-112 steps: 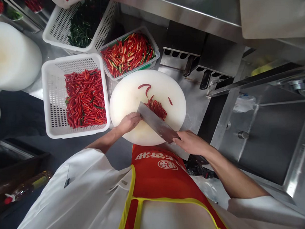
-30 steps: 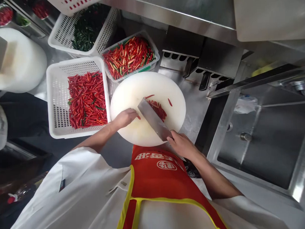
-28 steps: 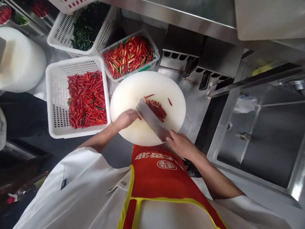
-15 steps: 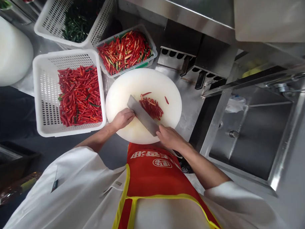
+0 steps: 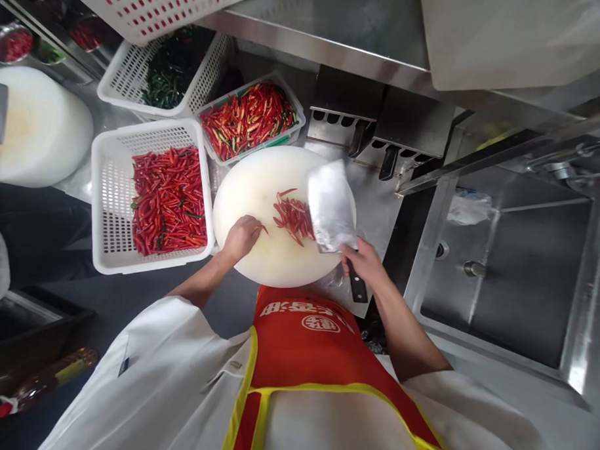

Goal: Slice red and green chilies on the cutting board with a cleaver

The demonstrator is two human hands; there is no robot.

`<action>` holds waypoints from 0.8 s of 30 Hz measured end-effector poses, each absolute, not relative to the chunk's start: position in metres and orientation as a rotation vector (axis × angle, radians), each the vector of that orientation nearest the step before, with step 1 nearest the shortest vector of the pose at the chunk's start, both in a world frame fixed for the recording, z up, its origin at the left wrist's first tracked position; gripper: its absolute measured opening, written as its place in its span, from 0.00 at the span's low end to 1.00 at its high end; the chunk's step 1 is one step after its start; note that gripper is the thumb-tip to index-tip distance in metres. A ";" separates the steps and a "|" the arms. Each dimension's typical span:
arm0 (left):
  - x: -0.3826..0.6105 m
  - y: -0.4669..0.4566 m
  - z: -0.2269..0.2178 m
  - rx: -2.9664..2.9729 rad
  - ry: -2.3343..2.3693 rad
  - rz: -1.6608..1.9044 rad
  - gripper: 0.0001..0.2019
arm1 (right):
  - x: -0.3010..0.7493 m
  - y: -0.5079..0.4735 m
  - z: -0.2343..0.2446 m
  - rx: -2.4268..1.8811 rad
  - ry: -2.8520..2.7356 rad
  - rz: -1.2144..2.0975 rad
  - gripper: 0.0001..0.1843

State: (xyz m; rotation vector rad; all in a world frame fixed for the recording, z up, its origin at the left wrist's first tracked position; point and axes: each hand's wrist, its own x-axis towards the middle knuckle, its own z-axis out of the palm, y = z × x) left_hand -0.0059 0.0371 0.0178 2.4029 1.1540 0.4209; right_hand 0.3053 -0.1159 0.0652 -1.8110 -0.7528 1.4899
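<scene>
A round white cutting board (image 5: pixel 259 187) lies in front of me with a small heap of cut red chilies (image 5: pixel 292 217) near its middle. My right hand (image 5: pixel 363 265) grips the dark handle of a cleaver (image 5: pixel 330 207); its broad blade lies flat, to the right of the heap. My left hand (image 5: pixel 241 237) rests on the board's left side with its fingers curled, a chili piece at the fingertips.
A white basket of red chilies (image 5: pixel 107 199) stands left of the board. Behind are a tub of red and green chilies (image 5: pixel 249 115) and a basket of green chilies (image 5: pixel 169 65). A steel sink (image 5: pixel 508 270) lies to the right. A second white board (image 5: pixel 31 129) sits far left.
The cleaver has left its slanted cutting position over the chilies and turned flat on the right of the heap. My left hand stays on the board.
</scene>
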 end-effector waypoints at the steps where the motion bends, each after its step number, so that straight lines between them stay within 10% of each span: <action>1: -0.003 0.039 0.015 2.413 1.137 0.398 0.09 | 0.316 -0.124 0.062 -1.800 -0.671 1.450 0.18; 24: 0.135 -0.001 0.015 1.940 1.535 0.823 0.24 | 0.247 -0.140 0.051 -1.800 -0.788 1.652 0.08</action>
